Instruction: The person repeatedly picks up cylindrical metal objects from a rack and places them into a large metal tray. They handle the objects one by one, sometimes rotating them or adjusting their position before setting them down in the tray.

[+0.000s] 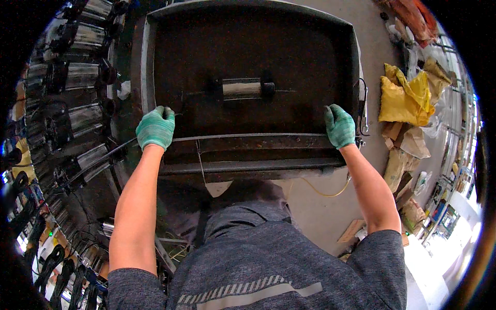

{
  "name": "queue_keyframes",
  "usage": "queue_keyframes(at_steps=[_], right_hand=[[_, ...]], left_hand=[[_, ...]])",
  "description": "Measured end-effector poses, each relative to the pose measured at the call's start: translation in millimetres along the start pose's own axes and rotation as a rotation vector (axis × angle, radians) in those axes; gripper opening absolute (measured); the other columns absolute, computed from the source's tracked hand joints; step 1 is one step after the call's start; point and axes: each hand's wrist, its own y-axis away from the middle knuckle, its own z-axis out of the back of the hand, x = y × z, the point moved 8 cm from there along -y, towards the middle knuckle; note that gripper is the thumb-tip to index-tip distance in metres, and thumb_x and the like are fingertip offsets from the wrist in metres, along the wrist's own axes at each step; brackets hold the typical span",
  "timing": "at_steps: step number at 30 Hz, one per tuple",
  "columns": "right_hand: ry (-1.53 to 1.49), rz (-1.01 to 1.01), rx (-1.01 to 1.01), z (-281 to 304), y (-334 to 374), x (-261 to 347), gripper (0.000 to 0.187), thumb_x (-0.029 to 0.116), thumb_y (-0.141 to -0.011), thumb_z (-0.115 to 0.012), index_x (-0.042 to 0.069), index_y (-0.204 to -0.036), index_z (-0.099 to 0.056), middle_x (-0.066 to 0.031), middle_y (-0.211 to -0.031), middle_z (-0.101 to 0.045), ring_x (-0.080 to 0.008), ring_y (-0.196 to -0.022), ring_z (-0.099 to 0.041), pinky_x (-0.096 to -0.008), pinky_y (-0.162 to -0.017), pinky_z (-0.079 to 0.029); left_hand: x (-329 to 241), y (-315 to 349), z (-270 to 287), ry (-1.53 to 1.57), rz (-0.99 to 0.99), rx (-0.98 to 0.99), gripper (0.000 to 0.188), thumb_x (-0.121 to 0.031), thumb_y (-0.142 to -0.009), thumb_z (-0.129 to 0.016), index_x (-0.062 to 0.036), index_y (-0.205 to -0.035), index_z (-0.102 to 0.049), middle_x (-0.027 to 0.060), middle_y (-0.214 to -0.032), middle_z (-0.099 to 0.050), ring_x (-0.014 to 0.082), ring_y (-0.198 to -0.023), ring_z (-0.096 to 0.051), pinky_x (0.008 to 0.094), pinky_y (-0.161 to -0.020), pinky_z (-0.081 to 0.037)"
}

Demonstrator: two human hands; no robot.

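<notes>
The green-gloved left hand (156,126) is at the near left corner of a dark, shallow tray (253,46), thumb and fingers curled inward; the green-gloved right hand (341,126) mirrors it at the near right corner. The hands are well apart; in this dim view, I cannot tell whether either is clamped on the rim or on something thin. Between and beyond them, on the tray's floor, lies a cylinder (242,89) with a pale middle, dark ends and a thin rod. Slanted stripes and a plain bar mark the grey shirt (248,268). To the right is a yellow sack (408,98); similar cylinders (82,75) line the left, any lettering too small to read.
</notes>
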Motion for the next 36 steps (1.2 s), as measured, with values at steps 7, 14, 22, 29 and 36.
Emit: queue_keyframes(at_steps=[7,14,22,29,36], right_hand=[[0.046,-0.039,-0.014,3,-1,0,0.038,0.042,-0.105,-0.053,0.008,-0.097,-0.068,-0.0223,-0.094,-0.069,-0.0478,-0.089,-0.064,-0.0535,-0.074,-0.052],[0.105,-0.152,0.059,2,-2,-4,0.046,0.047,-0.107,-0.045,0.008,-0.108,-0.069,-0.0174,-0.108,-0.071,-0.0425,-0.101,-0.067,-0.0531,-0.086,-0.054],[0.046,-0.145,0.055,3,-2,-12,0.046,0.048,-0.106,-0.043,0.010,-0.105,-0.068,-0.0172,-0.105,-0.071,-0.0412,-0.098,-0.069,-0.0525,-0.083,-0.056],[0.020,-0.106,-0.030,8,3,-14,0.042,0.046,-0.105,-0.048,0.010,-0.101,-0.068,-0.0153,-0.098,-0.071,-0.0380,-0.090,-0.071,-0.0511,-0.076,-0.057],[-0.047,-0.101,-0.049,8,3,-17,0.042,0.045,-0.105,-0.048,0.010,-0.098,-0.071,-0.0151,-0.096,-0.073,-0.0385,-0.092,-0.071,-0.0512,-0.079,-0.059]], left_hand=[[-2,1,2,-0.002,-0.018,-0.042,0.035,-0.043,-0.100,-0.056,-0.0132,-0.104,-0.074,0.0182,-0.103,-0.074,0.0418,-0.095,-0.070,0.0510,-0.083,-0.056],[-30,12,11,0.011,-0.409,-0.298,0.022,-0.021,-0.090,-0.067,-0.0106,-0.109,-0.070,0.0127,-0.107,-0.071,0.0366,-0.101,-0.066,0.0472,-0.092,-0.052],[-207,3,-46,0.385,-0.431,0.180,0.030,-0.018,-0.092,-0.067,-0.0025,-0.117,-0.063,0.0191,-0.104,-0.070,0.0354,-0.099,-0.069,0.0437,-0.087,-0.054],[-276,-11,-126,1.021,0.182,0.812,0.022,-0.015,-0.100,-0.060,-0.0043,-0.119,-0.061,0.0125,-0.111,-0.068,0.0283,-0.095,-0.068,0.0429,-0.079,-0.057],[-275,4,-118,0.890,0.211,0.684,0.024,-0.015,-0.097,-0.070,-0.0022,-0.114,-0.059,0.0152,-0.104,-0.067,0.0293,-0.086,-0.071,0.0427,-0.073,-0.063]])
